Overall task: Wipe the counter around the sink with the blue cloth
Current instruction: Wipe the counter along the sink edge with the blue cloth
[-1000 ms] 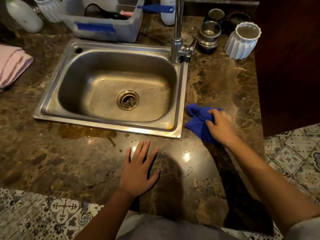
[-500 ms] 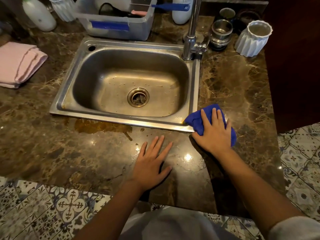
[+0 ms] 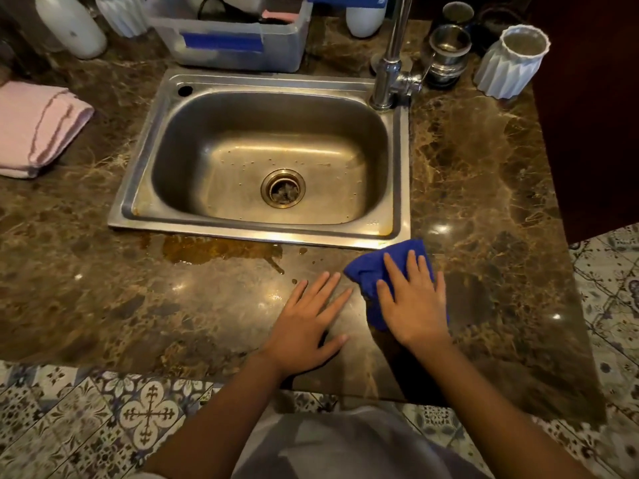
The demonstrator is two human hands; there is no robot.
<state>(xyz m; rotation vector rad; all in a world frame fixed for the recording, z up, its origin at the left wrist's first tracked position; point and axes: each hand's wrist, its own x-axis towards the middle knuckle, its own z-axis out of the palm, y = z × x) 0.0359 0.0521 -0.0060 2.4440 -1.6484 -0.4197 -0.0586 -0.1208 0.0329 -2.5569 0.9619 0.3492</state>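
Observation:
A steel sink [image 3: 145, 153] is set into a brown marble counter [image 3: 484, 188]. The blue cloth [image 3: 370, 267] lies flat on the counter just below the sink's front right corner. My right hand [image 3: 413, 302] presses down on the cloth with fingers spread, covering most of it. My left hand [image 3: 306, 326] rests flat on the bare counter just left of the cloth, fingers apart, holding nothing. A brown puddle [image 3: 214, 248] sits on the counter along the sink's front edge, left of both hands.
A folded pink towel [image 3: 34, 126] lies at the left. Behind the sink stand a grey tub [image 3: 235, 43], white bottles [image 3: 69, 25], a chrome tap [image 3: 389, 74], metal cups [image 3: 447, 53] and a white ribbed vase [image 3: 508, 60]. A dark cabinet [image 3: 587, 98] borders the right.
My right hand has slid the blue cloth from the counter right of the sink down and leftward to the sink's front right corner. My left hand has stayed flat on the counter.

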